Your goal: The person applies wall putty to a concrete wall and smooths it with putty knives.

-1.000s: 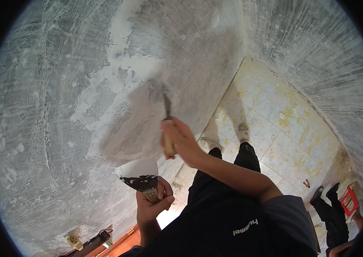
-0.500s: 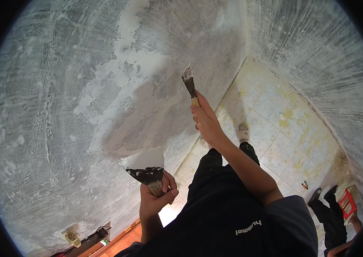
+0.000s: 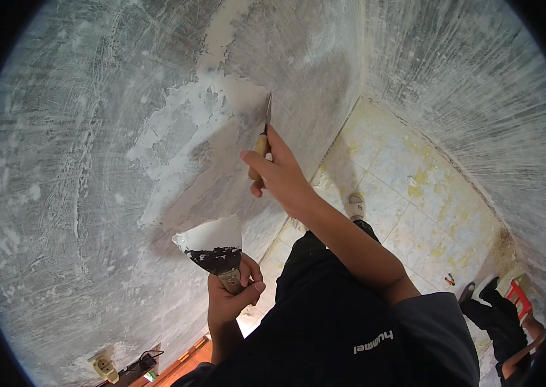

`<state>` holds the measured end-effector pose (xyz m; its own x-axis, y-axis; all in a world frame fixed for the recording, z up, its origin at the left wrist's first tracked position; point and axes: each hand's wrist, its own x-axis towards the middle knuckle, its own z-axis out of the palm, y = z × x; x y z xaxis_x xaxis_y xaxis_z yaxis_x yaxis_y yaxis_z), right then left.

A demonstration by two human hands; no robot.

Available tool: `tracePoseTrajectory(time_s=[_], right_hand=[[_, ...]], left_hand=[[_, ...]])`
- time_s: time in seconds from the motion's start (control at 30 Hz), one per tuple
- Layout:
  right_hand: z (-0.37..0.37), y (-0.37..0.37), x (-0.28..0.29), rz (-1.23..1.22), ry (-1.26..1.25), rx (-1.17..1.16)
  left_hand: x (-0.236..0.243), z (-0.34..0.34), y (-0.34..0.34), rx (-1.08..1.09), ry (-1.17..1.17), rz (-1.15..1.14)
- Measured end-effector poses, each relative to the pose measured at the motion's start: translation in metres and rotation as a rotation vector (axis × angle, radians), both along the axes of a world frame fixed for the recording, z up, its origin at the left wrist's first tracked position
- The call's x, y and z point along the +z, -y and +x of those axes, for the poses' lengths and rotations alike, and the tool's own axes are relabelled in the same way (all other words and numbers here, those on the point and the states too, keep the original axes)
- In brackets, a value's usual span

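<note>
My left hand (image 3: 235, 295) grips the handle of a wide putty knife (image 3: 212, 244), its blade pointing up and loaded with white putty above a dark, smeared band. In my right hand (image 3: 279, 171) is a narrow putty knife (image 3: 262, 145) with a wooden handle. Its blade is seen edge-on, close to the grey wall (image 3: 125, 193); I cannot tell whether it touches. Left of that blade, a patch of white putty (image 3: 189, 106) with ragged edges spreads over the wall.
A second scraped wall (image 3: 460, 84) meets this one at a corner. Stained floor tiles (image 3: 402, 200) lie below. At lower right another person's legs (image 3: 495, 316) show beside a red stool (image 3: 519, 297). A socket (image 3: 104, 367) sits low on the left.
My right hand has moved left and turned the narrow putty knife from blade-face to edge-on. My left hand stays nearly in place with the wide one. The whole view has shifted slightly.
</note>
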<state>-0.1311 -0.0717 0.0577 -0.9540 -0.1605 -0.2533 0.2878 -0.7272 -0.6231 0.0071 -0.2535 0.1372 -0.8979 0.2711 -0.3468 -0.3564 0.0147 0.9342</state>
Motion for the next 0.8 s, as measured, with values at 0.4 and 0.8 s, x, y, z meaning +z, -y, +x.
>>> tracePoseTrajectory(time_s=[0.4, 0.8], right_hand=[[0.031, 0.038, 0.005, 0.089, -0.113, -0.15], [0.006, 0.033, -0.009, 0.002, -0.084, -0.163]], left_hand=[[0.01, -0.002, 0.001, -0.029, -0.003, 0.062], [0.012, -0.002, -0.003, -0.006, -0.01, 0.045]])
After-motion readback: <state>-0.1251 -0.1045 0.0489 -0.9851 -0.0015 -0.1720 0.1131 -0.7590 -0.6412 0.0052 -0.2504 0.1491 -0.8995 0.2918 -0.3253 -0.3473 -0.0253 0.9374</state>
